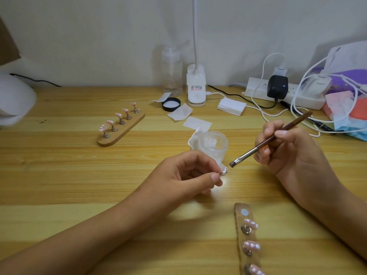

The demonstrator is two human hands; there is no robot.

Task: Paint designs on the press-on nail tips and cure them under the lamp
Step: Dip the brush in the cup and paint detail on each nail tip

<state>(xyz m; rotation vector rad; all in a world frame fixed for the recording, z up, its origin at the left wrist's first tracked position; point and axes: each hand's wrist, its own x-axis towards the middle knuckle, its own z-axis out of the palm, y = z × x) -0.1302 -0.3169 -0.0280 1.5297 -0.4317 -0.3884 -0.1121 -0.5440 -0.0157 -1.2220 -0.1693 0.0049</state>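
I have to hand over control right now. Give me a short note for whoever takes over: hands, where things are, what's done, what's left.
Left hand pinches one nail tip.
Right hand holds the brush, bristles just short of that tip.
Open clear jar sits behind the hands; a black lid lies farther back.
Done: five decorated tips on the far holder, three visible on the near holder, whose top magnet is bare.
Left: finish the held tip, set it on the magnet, cure. Cured or not cannot be told.
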